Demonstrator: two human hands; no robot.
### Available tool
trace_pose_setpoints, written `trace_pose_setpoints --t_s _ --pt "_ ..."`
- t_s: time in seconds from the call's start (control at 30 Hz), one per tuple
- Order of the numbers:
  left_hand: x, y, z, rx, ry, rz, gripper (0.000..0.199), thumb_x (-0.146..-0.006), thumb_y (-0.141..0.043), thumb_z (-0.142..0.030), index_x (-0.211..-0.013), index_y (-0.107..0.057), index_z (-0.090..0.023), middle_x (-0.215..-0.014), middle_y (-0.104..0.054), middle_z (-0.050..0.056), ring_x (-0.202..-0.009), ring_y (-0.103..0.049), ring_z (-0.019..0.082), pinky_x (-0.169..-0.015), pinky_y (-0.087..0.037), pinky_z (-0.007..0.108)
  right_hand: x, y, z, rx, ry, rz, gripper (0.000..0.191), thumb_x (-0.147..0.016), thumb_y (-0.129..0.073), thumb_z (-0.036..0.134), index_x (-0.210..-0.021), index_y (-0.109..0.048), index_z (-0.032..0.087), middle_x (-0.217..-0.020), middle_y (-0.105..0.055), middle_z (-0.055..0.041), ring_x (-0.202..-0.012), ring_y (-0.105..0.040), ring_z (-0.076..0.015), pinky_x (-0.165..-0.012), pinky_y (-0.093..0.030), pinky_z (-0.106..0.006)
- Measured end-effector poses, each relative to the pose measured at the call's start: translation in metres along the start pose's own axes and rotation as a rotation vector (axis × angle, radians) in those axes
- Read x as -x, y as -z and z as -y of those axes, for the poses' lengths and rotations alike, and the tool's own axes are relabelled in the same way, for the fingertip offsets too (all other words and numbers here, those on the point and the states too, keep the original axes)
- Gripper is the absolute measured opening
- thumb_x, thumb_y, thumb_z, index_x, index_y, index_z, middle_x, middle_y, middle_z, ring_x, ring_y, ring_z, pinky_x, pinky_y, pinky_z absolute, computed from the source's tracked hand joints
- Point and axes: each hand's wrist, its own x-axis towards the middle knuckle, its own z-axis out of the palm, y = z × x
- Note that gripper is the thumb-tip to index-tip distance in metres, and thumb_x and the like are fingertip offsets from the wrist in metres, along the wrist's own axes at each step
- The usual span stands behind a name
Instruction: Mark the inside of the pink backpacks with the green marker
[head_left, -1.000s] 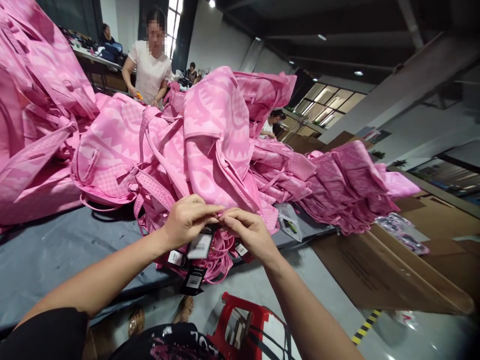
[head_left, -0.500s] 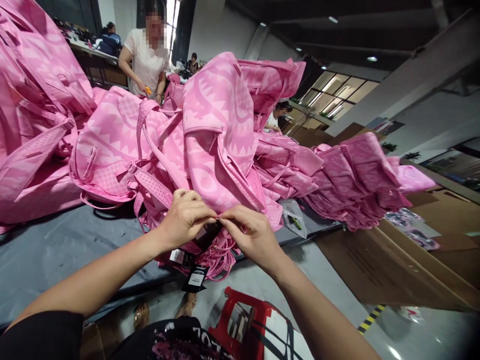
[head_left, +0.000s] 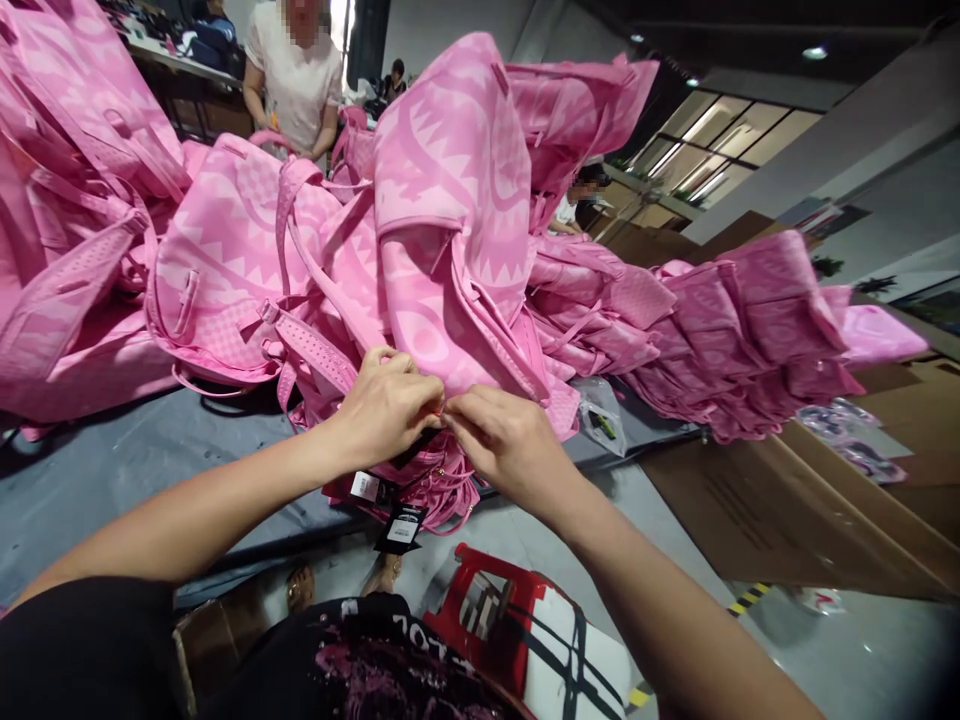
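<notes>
My left hand and my right hand meet fingertip to fingertip at the lower edge of a pink patterned backpack. Both are closed in a pinch. A tiny reddish bit shows between the fingertips, too small to name. Below the hands hang a black tag with a white label and a second labelled tag, beside a bunch of thin pink straps. To the left, another pink backpack lies with its shoulder strap reaching close to my left hand.
Pink backpacks are piled at the left and stacked at the right on the grey-covered table. A clear plastic bag, a cardboard box and a red stool are near. A co-worker in white stands opposite.
The view has tipped downward a little. My hands are still together at the backpack's lower edge, with the left fingers curled in more. The co-worker's hands have lowered slightly.
</notes>
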Motion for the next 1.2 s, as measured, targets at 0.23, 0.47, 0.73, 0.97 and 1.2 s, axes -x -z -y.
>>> trace_pose_setpoints --t_s 0.23,0.47,0.73,0.97,1.2 --pt "-0.006 -0.006 -0.006 -0.100 0.018 -0.034 0.017 -0.087 -0.060 -0.022 -0.072 -0.065 -0.016 -0.065 -0.065 0.002 -0.078 -0.053 0.021 -0.082 -0.030 0.041 -0.006 0.000 -0.004 0.071 -0.066 0.002 0.016 -0.092 -0.053 0.015 -0.078 -0.061 0.015 -0.072 -0.060 -0.0042 -0.065 -0.055 -0.0160 -0.061 -0.039 -0.028" --pt "-0.001 -0.002 -0.005 0.177 0.109 0.060 0.016 -0.091 -0.057 -0.019 -0.081 -0.069 -0.018 -0.073 -0.067 0.000 -0.078 -0.056 0.016 -0.096 -0.033 0.043 -0.006 -0.001 -0.005 0.042 -0.064 -0.029 0.017 -0.093 -0.051 0.017 -0.077 -0.057 0.016 -0.072 -0.059 -0.0040 -0.065 -0.054 -0.0155 -0.062 -0.039 -0.028" --pt "0.003 -0.007 -0.010 0.103 0.185 -0.013 0.010 -0.085 -0.067 -0.025 -0.079 -0.065 -0.018 -0.074 -0.068 0.001 -0.086 -0.055 0.021 -0.097 -0.035 0.045 -0.004 -0.003 -0.007 -0.047 -0.066 -0.007 0.017 -0.093 -0.050 0.019 -0.077 -0.057 0.017 -0.071 -0.060 -0.0036 -0.064 -0.055 -0.0151 -0.063 -0.039 -0.028" --pt "0.011 -0.008 -0.007 0.208 0.181 -0.015 0.008 -0.089 -0.063 -0.019 -0.084 -0.069 -0.020 -0.087 -0.072 0.001 -0.096 -0.062 0.019 -0.108 -0.030 0.052 -0.005 -0.006 -0.001 -0.133 -0.138 -0.056 0.015 -0.091 -0.054 0.018 -0.078 -0.059 0.017 -0.073 -0.064 -0.0030 -0.064 -0.055 -0.0139 -0.063 -0.040 -0.027" --pt "0.010 -0.004 -0.012 0.204 0.184 0.008 0.008 -0.090 -0.061 -0.020 -0.095 -0.067 -0.021 -0.096 -0.072 0.003 -0.101 -0.062 0.020 -0.110 -0.028 0.054 -0.004 -0.004 -0.002 -0.381 -0.270 -0.110 0.004 -0.089 -0.060 0.021 -0.088 -0.056 0.020 -0.075 -0.065 0.0009 -0.061 -0.058 -0.0122 -0.060 -0.043 -0.025"
